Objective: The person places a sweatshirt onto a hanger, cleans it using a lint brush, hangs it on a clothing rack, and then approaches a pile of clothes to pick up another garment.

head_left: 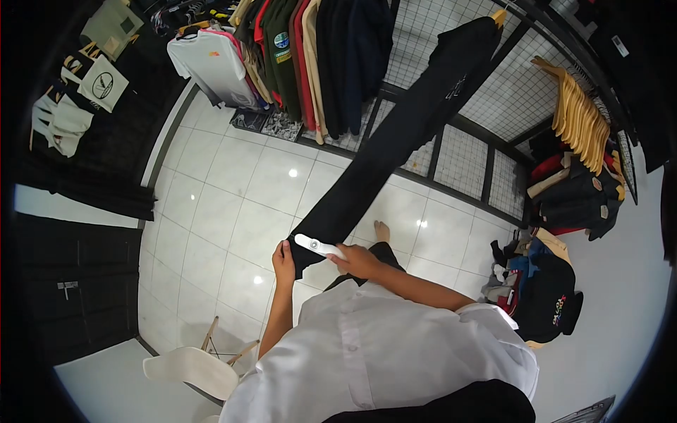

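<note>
A long black garment (384, 144) with small pale lettering hangs from a wooden hanger (500, 17) on the rack. It stretches down at a slant toward me. My left hand (283, 262) pinches the left edge of its lower end. In my right hand (356, 261) is a white handheld device (314, 244) with a round grey button, lying over the cloth near that end. The device's exact kind and its underside do not show. My fingers wrap around its right part.
Clothes (303, 56) hang in a row at the back. Wooden hangers (582, 116) and more clothes hang on the right, above a pile of garments with a black cap (557, 299). A white chair (194, 370) stands at lower left, near a dark door (77, 282).
</note>
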### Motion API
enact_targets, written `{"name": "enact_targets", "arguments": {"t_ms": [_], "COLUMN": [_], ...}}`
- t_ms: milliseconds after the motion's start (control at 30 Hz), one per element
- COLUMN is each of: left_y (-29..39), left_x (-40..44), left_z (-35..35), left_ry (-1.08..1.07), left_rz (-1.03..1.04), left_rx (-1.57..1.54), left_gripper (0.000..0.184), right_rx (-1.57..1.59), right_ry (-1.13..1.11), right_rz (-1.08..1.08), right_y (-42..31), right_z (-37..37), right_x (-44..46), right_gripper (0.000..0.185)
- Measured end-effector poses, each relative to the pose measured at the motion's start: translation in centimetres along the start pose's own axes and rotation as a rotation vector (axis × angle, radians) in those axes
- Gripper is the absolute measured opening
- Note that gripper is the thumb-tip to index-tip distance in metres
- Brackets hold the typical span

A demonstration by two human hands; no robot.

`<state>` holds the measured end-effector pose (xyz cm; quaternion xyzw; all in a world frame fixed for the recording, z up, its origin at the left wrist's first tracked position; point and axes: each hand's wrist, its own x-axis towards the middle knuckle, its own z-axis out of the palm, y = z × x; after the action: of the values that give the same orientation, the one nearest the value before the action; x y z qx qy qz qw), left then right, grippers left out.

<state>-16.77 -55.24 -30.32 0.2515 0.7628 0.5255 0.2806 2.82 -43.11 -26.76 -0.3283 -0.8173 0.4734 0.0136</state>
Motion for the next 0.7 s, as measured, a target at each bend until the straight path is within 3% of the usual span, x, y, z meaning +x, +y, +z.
{"name": "enact_targets", "arguments": {"t_ms": [67, 100, 167, 200, 233, 267, 333, 400, 467, 500, 700], "left_y": [-0.8, -1.1, -0.9, -1.4, -1.8, -1.7, -1.0, -0.5, -0.8, -1.2, -2.4], "left_x": [-0.3, -0.5, -0.8, -0.8, -0.7, -0.8, -0.7, -0.3, 0.0, 0.0, -1.0], "left_z": [-0.3, -0.4, -0.5, -0.7, -0.8, -0.8, -0.5, -0.3, 0.3, 0.8, 0.3], "left_ry": [-0.008, -0.010, -0.017, -0.021, -0.026, -0.027, -0.021, -0.039, -0.036, -0.013, -0.047], "left_rz": [-0.031, -0.058, -0.053, -0.062, -0.071, -0.070, -0.049, -0.059, -0.029, 0.013, -0.032], "left_rx": [0.002, 0.006, -0.016, -0.020, -0.024, -0.022, -0.029, -0.001, 0.002, -0.022, -0.040], "left_gripper": [0.046, 0.047, 0.048, 0.048, 0.048, 0.048, 0.047, 0.047, 0.046, 0.047, 0.047], "right_rx": [-0.110, -0.145, -0.114, -0.102, -0.019, -0.028, -0.230, -0.155, -0.056, -0.039, -0.118], "right_ry": [0.055, 0.216, 0.547, 0.745, 0.806, 0.788, 0.668, 0.309, 0.142, 0.023, 0.071], "right_rz": [-0.064, -0.144, 0.036, -0.030, 0.053, 0.142, 0.115, 0.128, -0.143, -0.104, -0.189], "right_y": [0.4, 0.9, -0.3, 0.3, 0.6, 1.0, 3.2, 1.5, 0.6, -0.2, -0.3], "right_z": [-2.4, -4.3, -9.0, -10.8, -12.1, -12.1, -7.8, -3.5, 0.7, 1.0, -3.4], "right_x": [0.5, 0.8, 1.5, 2.3, 2.8, 3.4, 4.3, 2.5, 0.0, -1.1, -1.2], "right_gripper": [0.045, 0.044, 0.036, 0.035, 0.035, 0.038, 0.049, 0.053, 0.051, 0.049, 0.041]}}
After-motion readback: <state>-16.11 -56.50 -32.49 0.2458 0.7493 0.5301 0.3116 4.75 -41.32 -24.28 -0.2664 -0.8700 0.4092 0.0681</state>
